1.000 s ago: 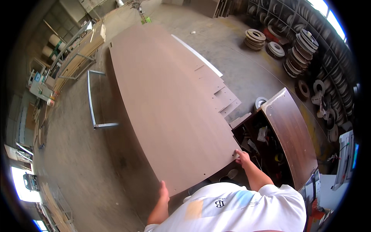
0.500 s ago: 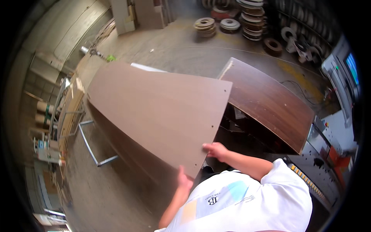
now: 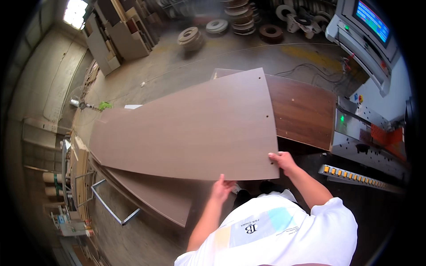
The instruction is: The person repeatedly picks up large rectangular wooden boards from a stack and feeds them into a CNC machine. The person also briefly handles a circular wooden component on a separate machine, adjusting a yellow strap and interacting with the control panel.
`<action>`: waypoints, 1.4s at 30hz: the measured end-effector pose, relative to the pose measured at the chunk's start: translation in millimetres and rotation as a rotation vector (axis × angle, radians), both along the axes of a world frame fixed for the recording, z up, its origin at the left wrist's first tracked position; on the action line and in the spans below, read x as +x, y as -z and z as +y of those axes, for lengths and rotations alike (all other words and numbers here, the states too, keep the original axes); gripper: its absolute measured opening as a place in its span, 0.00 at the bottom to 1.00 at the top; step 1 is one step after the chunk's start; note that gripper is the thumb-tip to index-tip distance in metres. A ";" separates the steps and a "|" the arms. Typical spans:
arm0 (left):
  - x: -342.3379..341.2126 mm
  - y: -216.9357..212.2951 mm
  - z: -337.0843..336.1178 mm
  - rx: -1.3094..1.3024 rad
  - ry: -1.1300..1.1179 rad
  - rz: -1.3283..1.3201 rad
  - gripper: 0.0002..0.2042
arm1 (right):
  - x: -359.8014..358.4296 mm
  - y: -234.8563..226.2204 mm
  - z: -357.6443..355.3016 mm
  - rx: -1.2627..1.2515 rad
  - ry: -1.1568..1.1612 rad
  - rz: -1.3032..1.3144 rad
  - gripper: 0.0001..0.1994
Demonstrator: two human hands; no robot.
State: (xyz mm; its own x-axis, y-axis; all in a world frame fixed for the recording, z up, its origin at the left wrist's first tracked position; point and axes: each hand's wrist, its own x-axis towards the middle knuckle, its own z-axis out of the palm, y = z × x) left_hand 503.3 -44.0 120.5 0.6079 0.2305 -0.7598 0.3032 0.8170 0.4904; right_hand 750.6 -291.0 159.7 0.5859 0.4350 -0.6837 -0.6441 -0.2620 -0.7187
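Observation:
A large taupe board (image 3: 191,128) with small holes along its right edge is held in front of me by both hands. My right hand (image 3: 284,162) grips its near right corner, thumb on top and fingers underneath. My left hand (image 3: 220,189) is closed on the near long edge, thumb up at the rim and the other fingers partly hidden below. Under the board's left part lies another taupe board (image 3: 164,197), its near corner sticking out. The held board's right end overlaps a dark brown wood-grain panel (image 3: 306,111).
On the right stands a machine with a lit screen (image 3: 372,21) and a yellow-studded roller rail (image 3: 350,176). A metal frame (image 3: 108,205) is on the floor at left. Rolls of edge banding (image 3: 190,37) sit at the back, and boards lean on the wall (image 3: 126,37).
The held board has turned, its right end swinging toward the machine and over the dark panel. The board underneath now shows. Both hands keep their hold, and my view has shifted right.

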 end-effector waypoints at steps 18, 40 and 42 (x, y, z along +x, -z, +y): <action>-151.0 50.5 223.3 0.155 -0.589 0.252 0.33 | -90.3 -13.5 -273.2 -1.287 0.427 -0.484 0.31; -113.4 -80.5 5.1 0.502 0.190 0.003 0.47 | -196.7 22.8 -451.3 -1.407 0.587 -0.309 0.30; -106.6 -77.4 -4.4 0.674 0.348 0.071 0.46 | -199.1 23.5 -468.5 -1.405 0.603 -0.308 0.30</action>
